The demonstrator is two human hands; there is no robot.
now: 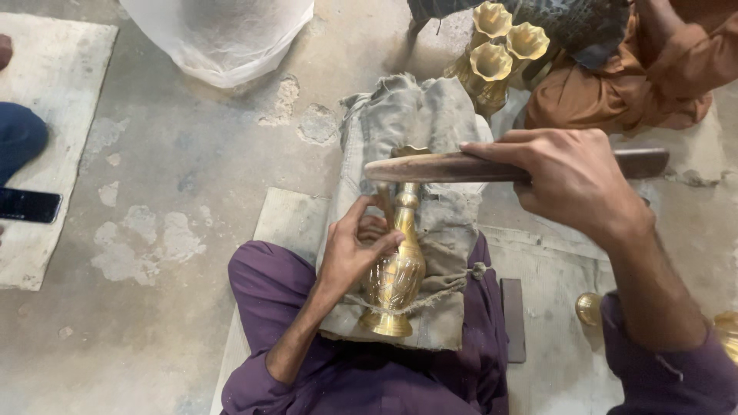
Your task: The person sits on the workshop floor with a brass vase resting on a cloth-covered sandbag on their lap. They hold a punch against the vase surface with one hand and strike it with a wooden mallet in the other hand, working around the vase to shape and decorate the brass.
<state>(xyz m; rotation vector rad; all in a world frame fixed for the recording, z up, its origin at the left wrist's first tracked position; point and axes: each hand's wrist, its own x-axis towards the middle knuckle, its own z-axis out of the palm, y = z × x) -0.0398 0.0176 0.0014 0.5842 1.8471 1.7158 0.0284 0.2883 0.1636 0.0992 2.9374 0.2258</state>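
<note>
Down at centre frame, a grey cloth bundle [430, 123] lies over the purple-clad lap, with a brass vase [397, 269] resting on it. Right hand [573, 180] has its fingers wrapped around a wooden stick [438, 167] crossing above the vase's neck. Left hand [352, 250] grips the vase's body.
</note>
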